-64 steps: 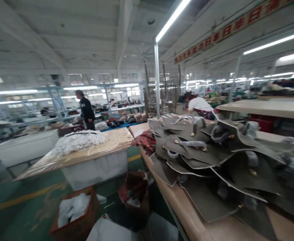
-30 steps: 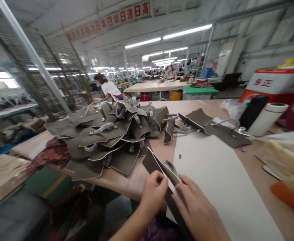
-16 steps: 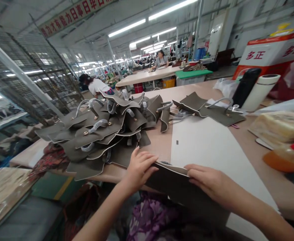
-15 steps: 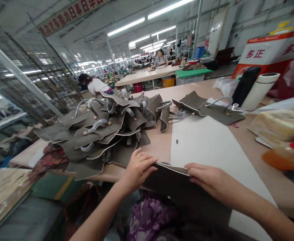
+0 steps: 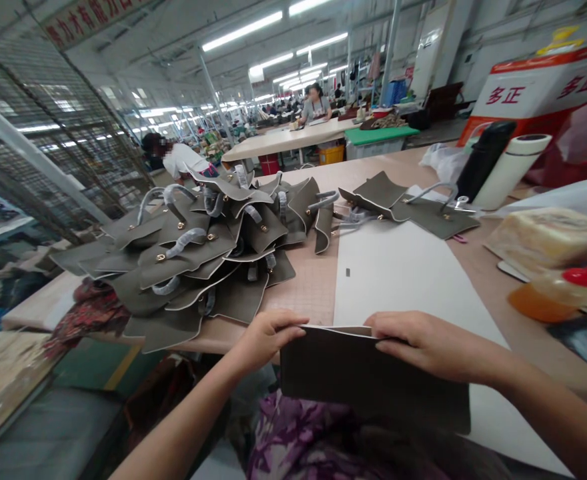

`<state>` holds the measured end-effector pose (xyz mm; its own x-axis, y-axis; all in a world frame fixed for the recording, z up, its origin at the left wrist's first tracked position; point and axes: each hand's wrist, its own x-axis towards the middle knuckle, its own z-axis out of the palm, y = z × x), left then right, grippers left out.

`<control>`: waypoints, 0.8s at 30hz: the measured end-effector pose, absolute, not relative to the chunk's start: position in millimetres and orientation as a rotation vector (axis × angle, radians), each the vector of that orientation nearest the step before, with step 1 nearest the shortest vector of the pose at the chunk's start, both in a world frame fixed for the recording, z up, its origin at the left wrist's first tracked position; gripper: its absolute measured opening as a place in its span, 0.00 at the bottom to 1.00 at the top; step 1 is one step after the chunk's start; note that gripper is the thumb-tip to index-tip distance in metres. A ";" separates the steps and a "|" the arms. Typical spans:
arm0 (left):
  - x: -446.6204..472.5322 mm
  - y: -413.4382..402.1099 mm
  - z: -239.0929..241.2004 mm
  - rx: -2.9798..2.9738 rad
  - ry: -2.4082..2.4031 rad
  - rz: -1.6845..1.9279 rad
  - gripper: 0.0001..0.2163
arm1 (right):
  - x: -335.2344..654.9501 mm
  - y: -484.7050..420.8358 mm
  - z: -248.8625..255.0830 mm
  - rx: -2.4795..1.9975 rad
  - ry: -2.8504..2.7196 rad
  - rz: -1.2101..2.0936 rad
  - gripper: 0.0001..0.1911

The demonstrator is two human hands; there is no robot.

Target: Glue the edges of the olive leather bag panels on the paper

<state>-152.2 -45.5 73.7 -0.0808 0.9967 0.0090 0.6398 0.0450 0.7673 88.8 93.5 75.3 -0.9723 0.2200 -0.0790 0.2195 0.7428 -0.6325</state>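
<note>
Holding 1 dk piece [image 5: 358, 373] by its top edge, in front of our body, overlapping 1 white sheet [image 5: 403, 267] in view. Our L hand [image 5: 268, 337] & R hand [image 5: 418, 337] apart, arms [image 5: 183, 410] angled inward, fingers pinched closed on it. Pile [image 5: 193, 257] to L, can't count. 2 flasks [image 5: 513, 170], 1 red-tipped btl [image 5: 548, 293] to R.

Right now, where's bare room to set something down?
White sheet, between right hand and the handled panel beyond; a small dark tab lies near its left edge. Also tabletop between sheet and amber bottle. Crowded: panel pile at left, flasks, bottle at right.
</note>
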 end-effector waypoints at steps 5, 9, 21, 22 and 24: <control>-152.9 -46.4 76.7 1.514 1.758 0.857 0.10 | 87.5 90.7 80.4 -0.329 -2.917 1.078 0.06; -153.9 -46.9 74.9 1.472 1.761 0.889 0.09 | 85.2 90.5 83.0 -0.328 -2.946 1.084 0.07; -135.1 -41.6 88.7 2.068 1.816 0.308 0.11 | 67.1 81.7 95.2 -0.136 -2.974 0.969 0.07; -132.6 -40.0 89.4 2.109 1.784 0.276 0.11 | 65.0 81.2 95.9 -0.117 -2.980 0.954 0.07; -130.5 -36.8 89.2 2.143 1.731 0.259 0.11 | 62.4 80.6 96.5 -0.108 -3.006 0.897 0.07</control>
<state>-130.5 -36.8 89.2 0.2273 0.9698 -0.0889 0.9011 -0.1749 0.3968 62.4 80.6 96.5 -0.9976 0.0670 -0.0170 0.0653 0.8342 -0.5475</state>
